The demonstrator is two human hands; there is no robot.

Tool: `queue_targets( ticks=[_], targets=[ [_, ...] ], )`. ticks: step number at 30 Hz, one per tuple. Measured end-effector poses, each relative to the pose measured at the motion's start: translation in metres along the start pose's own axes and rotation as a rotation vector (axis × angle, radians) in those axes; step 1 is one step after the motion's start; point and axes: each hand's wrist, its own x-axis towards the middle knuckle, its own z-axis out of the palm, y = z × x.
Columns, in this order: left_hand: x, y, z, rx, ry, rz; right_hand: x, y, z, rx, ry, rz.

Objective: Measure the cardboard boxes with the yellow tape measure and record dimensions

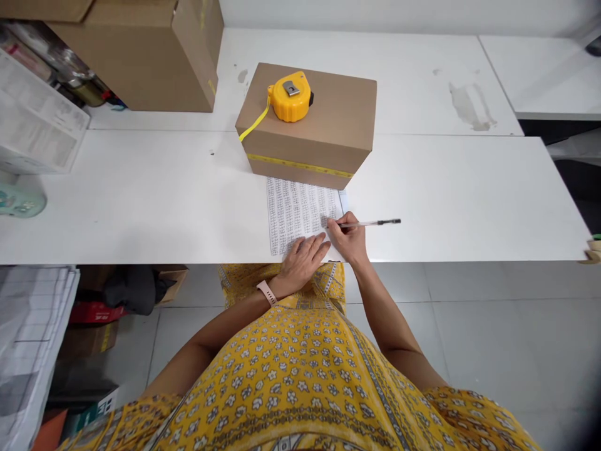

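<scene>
My right hand (350, 238) is closed round a clear pen (370, 222), its tip on a printed sheet (300, 210) full of small rows of text. Flat on the sheet's near edge lies my left hand (303, 260), fingers stretched out, with a pink watch band at the wrist. Just behind the sheet stands a small cardboard box (323, 134). A yellow tape measure (291, 96) rests on the box, and its tape runs off the left side and along the box's front face.
The white table (141, 200) carries a large cardboard box (154, 56) at the back left, a stack of printed papers (37, 122) and a teal object (21, 200) at the left edge. Boxes and papers lie on the floor under the left side.
</scene>
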Motion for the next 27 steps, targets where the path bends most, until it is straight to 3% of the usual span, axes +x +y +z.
queue_targets(
  ticks=[3,19,27],
  targets=[
    [-0.0001,-0.0002,-0.0005,-0.002,-0.013,0.003,-0.0001,-0.0009,0.0015,-0.043,0.058,-0.024],
    [-0.001,-0.0005,-0.0014,-0.003,0.018,0.012,0.0,-0.0005,0.0034,-0.13,0.013,-0.044],
    [-0.0005,-0.0005,-0.0037,-0.038,-0.027,0.004,0.0,-0.0017,0.0038,-0.144,0.019,-0.042]
  ],
)
